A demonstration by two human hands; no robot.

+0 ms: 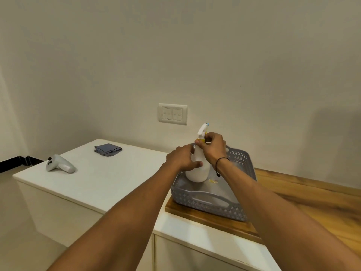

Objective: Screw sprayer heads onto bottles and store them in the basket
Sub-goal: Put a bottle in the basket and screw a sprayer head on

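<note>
Bottle: we see the white plastic bottle [197,169], rounded and smooth, standing upright inside the basket [210,205], toward its 10 o'clock corner.
Sprayer head: white sprayer head [203,131] with a yellow collar and a blue tip sits on the bottle's neck.
Left grip: our left hand [182,158] curls around the bottle's shoulder, thumb across its front.
Right grip: our right hand [213,147] pinches the yellow collar.
Basket: grey perforated plastic with a handle cutout, resting on a wooden board [214,222]; our right forearm crosses over its 3 o'clock wall.
Scrap: a small yellowish piece [213,181] lies on the basket floor.
Desk: on the white desk [109,180], at 9 o'clock of the basket, lie a folded grey cloth [108,149] and a white controller [59,164].
Wall: a socket plate [172,114] at 12 o'clock.
</note>
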